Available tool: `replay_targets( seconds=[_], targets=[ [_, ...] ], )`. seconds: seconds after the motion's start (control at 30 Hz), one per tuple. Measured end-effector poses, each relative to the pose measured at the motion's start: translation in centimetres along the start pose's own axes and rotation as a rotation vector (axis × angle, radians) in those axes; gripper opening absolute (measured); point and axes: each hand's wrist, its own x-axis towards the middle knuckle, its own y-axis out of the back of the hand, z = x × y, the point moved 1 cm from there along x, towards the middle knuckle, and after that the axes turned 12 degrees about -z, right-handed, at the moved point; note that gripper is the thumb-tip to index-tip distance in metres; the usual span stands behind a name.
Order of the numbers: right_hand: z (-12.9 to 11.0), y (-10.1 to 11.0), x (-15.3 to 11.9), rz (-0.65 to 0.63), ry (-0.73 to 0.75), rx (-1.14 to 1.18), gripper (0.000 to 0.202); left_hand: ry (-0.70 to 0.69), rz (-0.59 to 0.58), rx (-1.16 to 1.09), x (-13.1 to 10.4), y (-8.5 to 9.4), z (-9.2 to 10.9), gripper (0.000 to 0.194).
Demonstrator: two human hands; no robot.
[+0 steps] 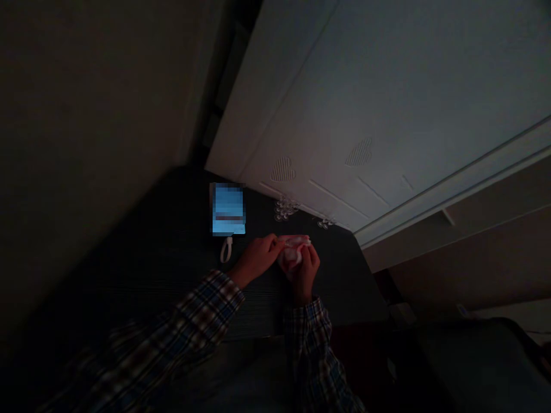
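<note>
- We see our left hand point(257, 256) and right hand point(306, 269) meeting over the dark bench point(172, 269), both closed on a small pink-and-white object point(294, 250) — too dim to identify.
- The object sits between our fingertips, just above the bench.
- A glowing screen point(228, 209) lies near the left hand; small clear pieces point(286, 207) lie beyond, by the white panel point(365, 115).

Looks like a dim room in a home, probably a bedroom. On the far side, tall white panelled cupboard doors point(387, 103) with heart-shaped slotted vents point(283, 170). Near those, a dark wood-grain tabletop point(172, 258) with a glowing blue-lit screen point(228, 209), a white looped cord point(226, 250) and small clear beads point(286, 209). To the left, a plain brownish wall point(86, 115).
</note>
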Motion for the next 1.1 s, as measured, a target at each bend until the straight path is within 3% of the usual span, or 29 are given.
replay_targets(
  seconds=[0.8, 1.1],
  targets=[
    [-0.58, -0.08, -0.06, -0.019, 0.0, -0.063, 0.024, 0.027, -0.01, 0.068, 0.01, -0.16, -0.12, 0.037],
    [-0.07, -0.09, -0.05, -0.021, 0.026, -0.029, 0.023, 0.011, -0.038, 0.07, 0.14, -0.69, -0.32, 0.029]
  ],
)
